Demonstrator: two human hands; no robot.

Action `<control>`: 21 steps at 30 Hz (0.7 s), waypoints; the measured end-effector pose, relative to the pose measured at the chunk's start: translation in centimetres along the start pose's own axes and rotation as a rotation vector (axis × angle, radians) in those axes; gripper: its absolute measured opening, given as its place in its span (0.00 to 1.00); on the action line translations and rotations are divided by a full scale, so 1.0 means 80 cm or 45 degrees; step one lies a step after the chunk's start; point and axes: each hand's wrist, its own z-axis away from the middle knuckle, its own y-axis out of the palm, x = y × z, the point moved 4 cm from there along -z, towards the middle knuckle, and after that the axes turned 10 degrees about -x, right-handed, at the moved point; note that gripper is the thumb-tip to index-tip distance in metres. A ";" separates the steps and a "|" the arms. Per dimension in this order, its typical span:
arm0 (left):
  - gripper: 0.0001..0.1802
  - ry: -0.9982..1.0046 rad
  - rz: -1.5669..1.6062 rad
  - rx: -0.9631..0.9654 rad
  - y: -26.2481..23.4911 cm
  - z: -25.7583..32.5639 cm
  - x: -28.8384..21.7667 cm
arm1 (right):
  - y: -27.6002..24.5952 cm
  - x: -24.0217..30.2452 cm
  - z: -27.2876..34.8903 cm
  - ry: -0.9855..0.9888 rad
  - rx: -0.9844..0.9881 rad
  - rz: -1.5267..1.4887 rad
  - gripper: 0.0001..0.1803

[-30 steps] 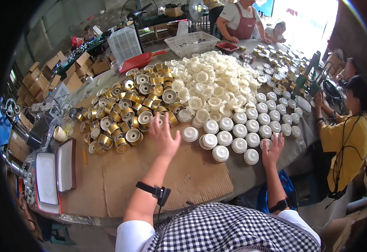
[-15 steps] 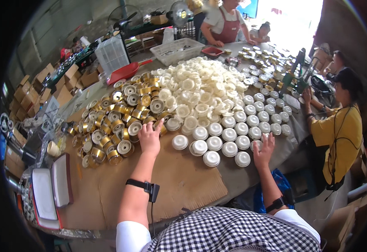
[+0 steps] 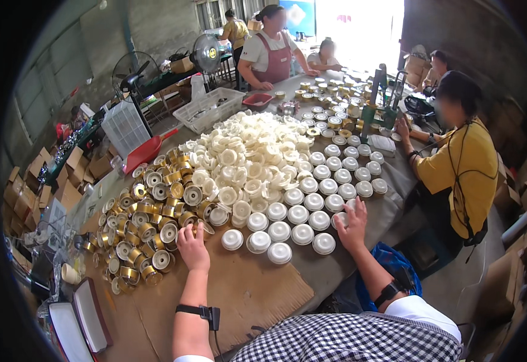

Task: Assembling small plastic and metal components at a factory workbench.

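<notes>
My left hand [image 3: 192, 248] is at the near right edge of a heap of gold round cups [image 3: 138, 256]. Its fingers curl down around a gold cup [image 3: 206, 229], partly hidden by them. On the right, my right hand [image 3: 352, 228] has its fingers spread beside a white-topped round piece [image 3: 338, 219], touching its edge. Rows of similar white-topped pieces [image 3: 298, 215] stand upright between and beyond my hands. Behind them lies a large heap of loose white plastic rings [image 3: 245, 151].
A cardboard sheet [image 3: 233, 289] covers the near table. Beyond the heaps are a red scoop [image 3: 144, 152], a clear bin [image 3: 208, 108] and a red tray [image 3: 256, 101]. A person in yellow [image 3: 465, 163] works by a green hand press [image 3: 372, 111]; a person in an apron [image 3: 272, 57] stands opposite.
The view has tilted upward and swung right, so the table things sit lower and farther left. My left fingers, stretched out before, are now curled at the gold heap. My right hand remains by the white-topped pieces.
</notes>
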 end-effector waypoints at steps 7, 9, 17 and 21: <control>0.15 0.021 0.026 0.011 -0.020 0.007 0.014 | 0.000 0.000 0.000 0.016 0.014 -0.027 0.26; 0.15 0.043 0.010 -0.042 -0.031 0.011 0.020 | 0.000 0.001 0.000 0.015 0.017 -0.036 0.26; 0.13 0.153 0.151 0.035 -0.046 0.016 0.024 | 0.000 0.001 0.000 0.012 -0.002 -0.020 0.26; 0.10 0.196 0.123 0.045 -0.044 0.020 0.021 | -0.001 0.001 0.000 0.000 0.000 0.001 0.26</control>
